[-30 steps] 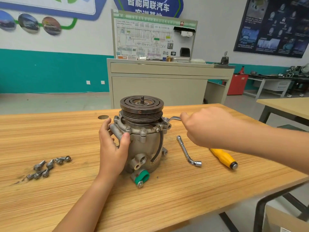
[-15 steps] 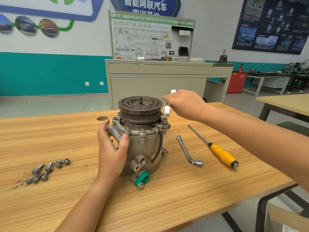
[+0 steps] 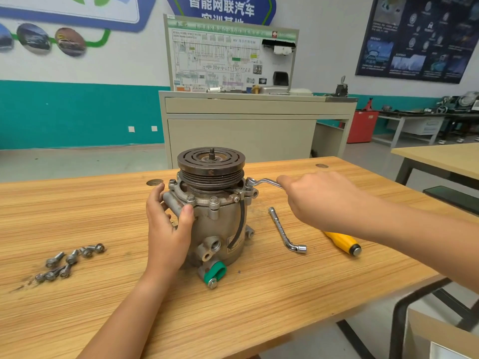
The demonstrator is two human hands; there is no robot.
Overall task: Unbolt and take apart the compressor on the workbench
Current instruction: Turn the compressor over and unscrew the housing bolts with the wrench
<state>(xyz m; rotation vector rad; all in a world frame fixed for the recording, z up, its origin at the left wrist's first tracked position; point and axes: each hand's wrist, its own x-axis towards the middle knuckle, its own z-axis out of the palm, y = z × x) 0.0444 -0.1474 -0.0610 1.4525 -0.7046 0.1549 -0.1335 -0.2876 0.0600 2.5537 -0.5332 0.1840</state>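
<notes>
The grey compressor [image 3: 217, 224] stands upright on the wooden workbench [image 3: 259, 301], its dark grooved pulley [image 3: 211, 164] on top. My left hand [image 3: 167, 229] grips its left side just under the flange. My right hand [image 3: 318, 200] holds the handle of a bent socket wrench [image 3: 261, 183], whose head sits on a bolt at the flange's right edge. Further bolts stand in the flange at the front.
Several loose bolts [image 3: 68, 261] lie at the left of the bench. A second L-shaped socket wrench [image 3: 285, 231] and a yellow-handled screwdriver [image 3: 343, 242] lie right of the compressor. A grey cabinet with a diagram board [image 3: 254, 120] stands behind the bench.
My right hand swung the wrench up behind the pulley half a second ago and has now come back down to the right, wrench head on the flange bolt. My left hand kept its hold.
</notes>
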